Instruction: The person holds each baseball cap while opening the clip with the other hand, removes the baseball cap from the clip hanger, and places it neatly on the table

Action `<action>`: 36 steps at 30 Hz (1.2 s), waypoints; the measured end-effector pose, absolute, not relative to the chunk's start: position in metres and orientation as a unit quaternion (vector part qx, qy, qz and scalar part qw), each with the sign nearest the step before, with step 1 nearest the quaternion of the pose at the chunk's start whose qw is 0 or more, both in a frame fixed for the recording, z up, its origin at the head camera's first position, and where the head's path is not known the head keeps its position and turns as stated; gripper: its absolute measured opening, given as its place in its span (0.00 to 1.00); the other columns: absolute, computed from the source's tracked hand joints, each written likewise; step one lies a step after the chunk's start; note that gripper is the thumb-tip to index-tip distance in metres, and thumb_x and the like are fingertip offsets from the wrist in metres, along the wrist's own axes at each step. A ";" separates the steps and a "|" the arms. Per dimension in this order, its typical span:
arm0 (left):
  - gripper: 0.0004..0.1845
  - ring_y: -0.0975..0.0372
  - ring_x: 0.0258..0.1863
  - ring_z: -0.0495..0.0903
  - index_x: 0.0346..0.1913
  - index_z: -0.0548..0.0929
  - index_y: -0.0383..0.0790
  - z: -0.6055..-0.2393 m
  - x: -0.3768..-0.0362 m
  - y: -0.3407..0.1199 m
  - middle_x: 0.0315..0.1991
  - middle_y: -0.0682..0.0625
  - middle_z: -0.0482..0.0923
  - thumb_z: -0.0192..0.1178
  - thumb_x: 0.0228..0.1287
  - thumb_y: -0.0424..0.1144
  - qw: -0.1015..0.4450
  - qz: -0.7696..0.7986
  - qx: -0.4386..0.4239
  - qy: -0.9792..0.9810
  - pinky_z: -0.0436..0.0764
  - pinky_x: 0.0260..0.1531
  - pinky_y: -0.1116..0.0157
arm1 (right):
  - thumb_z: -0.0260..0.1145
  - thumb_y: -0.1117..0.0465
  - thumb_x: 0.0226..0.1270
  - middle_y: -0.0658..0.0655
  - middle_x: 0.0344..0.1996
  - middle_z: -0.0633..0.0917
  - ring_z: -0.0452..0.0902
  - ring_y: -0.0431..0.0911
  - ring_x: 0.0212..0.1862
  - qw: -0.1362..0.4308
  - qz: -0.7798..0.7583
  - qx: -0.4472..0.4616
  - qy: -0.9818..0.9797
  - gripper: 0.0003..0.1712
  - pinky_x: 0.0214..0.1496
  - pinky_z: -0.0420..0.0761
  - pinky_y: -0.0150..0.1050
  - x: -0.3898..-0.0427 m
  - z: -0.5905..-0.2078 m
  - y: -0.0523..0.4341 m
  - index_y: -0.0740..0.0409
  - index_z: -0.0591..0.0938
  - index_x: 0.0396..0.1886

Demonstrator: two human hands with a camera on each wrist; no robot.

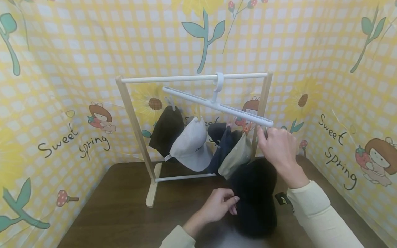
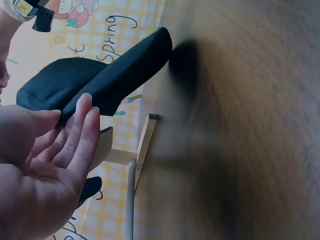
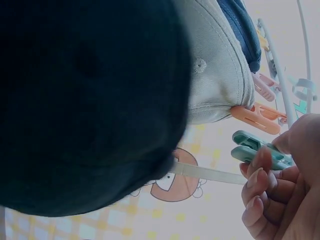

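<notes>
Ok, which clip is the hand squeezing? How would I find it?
Find the white hanger bar tilting down from the wooden rack. At its low end the right hand pinches a green clip. It sits next to an orange clip gripping a beige cap, but the green one holds no cap.

Both arms wear pale cream long sleeves (image 1: pixel 322 217); a black wrist strap (image 1: pixel 283 199) with yellow marking.

"Sweet Spring", black script, on yellow checked backdrop (image 1: pixel 62 51): once at 9 o'clock, once at 3 o'clock. Part-hidden "Sweet" behind caps, ctr. No other legible txt.
</notes>
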State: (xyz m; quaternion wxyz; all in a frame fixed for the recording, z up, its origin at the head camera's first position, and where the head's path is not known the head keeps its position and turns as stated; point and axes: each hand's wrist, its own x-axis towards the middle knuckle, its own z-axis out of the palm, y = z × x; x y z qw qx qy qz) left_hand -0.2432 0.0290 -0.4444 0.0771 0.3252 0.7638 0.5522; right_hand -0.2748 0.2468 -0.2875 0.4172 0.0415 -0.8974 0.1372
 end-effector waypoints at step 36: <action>0.07 0.50 0.20 0.87 0.30 0.80 0.30 -0.461 -0.227 0.067 0.20 0.41 0.85 0.62 0.68 0.25 0.168 0.587 0.219 0.762 0.87 0.24 0.57 | 0.57 0.45 0.77 0.51 0.07 0.60 0.54 0.47 0.11 0.413 0.144 0.036 -0.899 0.36 0.13 0.52 0.39 -0.272 -0.288 0.248 0.55 0.65 0.08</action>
